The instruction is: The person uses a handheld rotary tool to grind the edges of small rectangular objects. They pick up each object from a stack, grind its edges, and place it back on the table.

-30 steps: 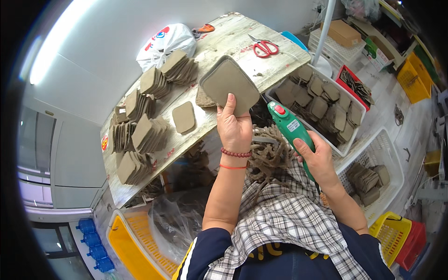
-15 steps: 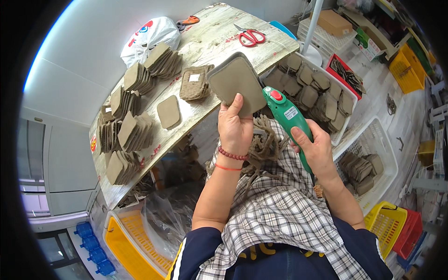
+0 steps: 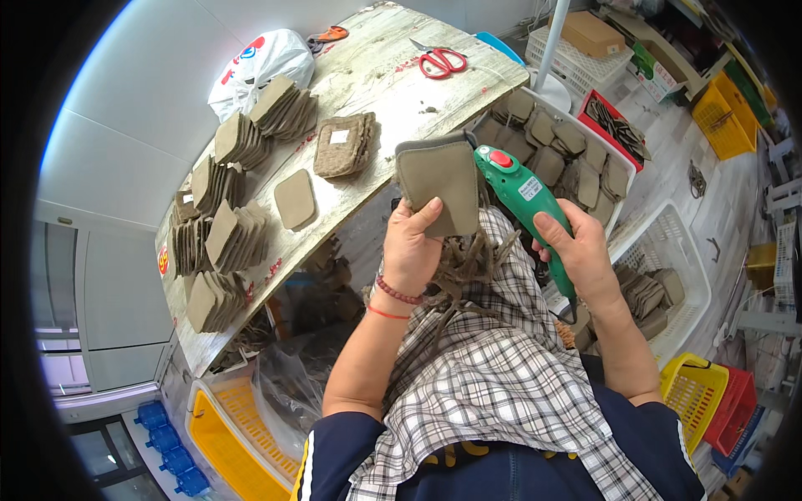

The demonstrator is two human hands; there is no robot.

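My left hand [image 3: 411, 252] grips a brown fabric pad [image 3: 434, 177] with rounded corners by its lower edge, thumb on its face. My right hand [image 3: 583, 255] is wrapped round green electric scissors [image 3: 528, 199] with a red button. Their head meets the pad's right edge near the upper corner; the blade itself is hidden. Below the pad, brown offcut strips [image 3: 464, 271] lie tangled on my checked apron [image 3: 476, 367]. On the table, nearest the pad, sit a bundle of pads [image 3: 345, 149] with a white label and a single flat pad [image 3: 296, 199].
Several pad stacks [image 3: 238, 238] line the left of the worn wooden table [image 3: 393, 79]. Red-handled scissors [image 3: 441, 63] and a white plastic bag [image 3: 263, 71] lie farther back. At right stand a white bin of pads [image 3: 576, 142], a white basket [image 3: 685, 250] and a red tray [image 3: 614, 129].
The pad has turned in my left hand, and a different edge now meets the electric scissors. My left hand has shifted slightly left and down; my right hand has moved slightly right.
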